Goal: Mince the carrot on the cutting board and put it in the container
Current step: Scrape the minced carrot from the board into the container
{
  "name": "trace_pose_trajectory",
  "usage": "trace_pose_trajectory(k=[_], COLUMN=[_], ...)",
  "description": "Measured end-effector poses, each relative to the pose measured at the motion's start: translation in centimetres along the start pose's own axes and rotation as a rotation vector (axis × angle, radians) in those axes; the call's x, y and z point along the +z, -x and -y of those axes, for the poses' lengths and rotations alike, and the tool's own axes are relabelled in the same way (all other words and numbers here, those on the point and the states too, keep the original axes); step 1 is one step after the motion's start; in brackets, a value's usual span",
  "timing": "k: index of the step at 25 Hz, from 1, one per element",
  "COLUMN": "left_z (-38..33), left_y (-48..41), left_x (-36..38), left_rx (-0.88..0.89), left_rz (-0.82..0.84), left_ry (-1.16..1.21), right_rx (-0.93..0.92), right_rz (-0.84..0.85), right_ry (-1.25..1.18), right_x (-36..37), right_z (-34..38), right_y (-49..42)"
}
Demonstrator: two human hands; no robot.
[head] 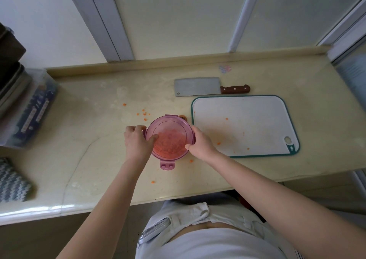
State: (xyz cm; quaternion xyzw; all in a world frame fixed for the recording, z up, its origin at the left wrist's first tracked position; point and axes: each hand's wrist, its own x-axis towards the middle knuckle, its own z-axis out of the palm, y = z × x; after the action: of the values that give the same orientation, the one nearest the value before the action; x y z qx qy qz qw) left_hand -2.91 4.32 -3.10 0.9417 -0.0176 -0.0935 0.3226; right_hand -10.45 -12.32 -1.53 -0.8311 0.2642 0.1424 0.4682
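Fingers (136, 128) of the left hand (136, 141) curl over the left edge of the round pink container (158, 155), with the thumb laid flat on its translucent lid (170, 126). The right hand (202, 142) grips the opposite edge, its thumb tip pressing on the lid's rim and its other fingers wrapped out of sight down the far side. Between the two thumbs, minced carrot (170, 145) shows through the lid as a bright orange, finely chopped heap filling the container's near half. One pink latch tab (167, 165) sticks out unfastened below the thumbs, toward the person. Just right of the right hand's fingers lies the white cutting board (247, 124) with a teal border, dotted with a few orange specks. Beyond the fingers, farther from the person, a cleaver (198, 86) with a brown handle lies flat on the beige countertop (89, 140). Stray carrot bits (143, 114) lie scattered just past the left fingers, and a few more sit nearer the person. Well left of the left hand sit a clear plastic box (29, 110) and a knitted cloth (11, 181).
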Motion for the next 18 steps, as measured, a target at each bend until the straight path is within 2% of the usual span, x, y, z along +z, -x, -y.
trace_pose_trajectory(k=[6, 18], left_z=[0.1, -0.4], left_y=[1.0, -0.1], left_x=[0.6, -0.4], left_rx=[-0.017, -0.183], left_rz=[-0.059, 0.019], left_ry=[0.096, 0.134], right_rx=[-0.05, -0.058], right_rz=[0.07, 0.07], right_ry=[0.191, 0.194], right_x=[-0.5, -0.6], right_z=[0.5, 0.2], right_y=[-1.0, -1.4])
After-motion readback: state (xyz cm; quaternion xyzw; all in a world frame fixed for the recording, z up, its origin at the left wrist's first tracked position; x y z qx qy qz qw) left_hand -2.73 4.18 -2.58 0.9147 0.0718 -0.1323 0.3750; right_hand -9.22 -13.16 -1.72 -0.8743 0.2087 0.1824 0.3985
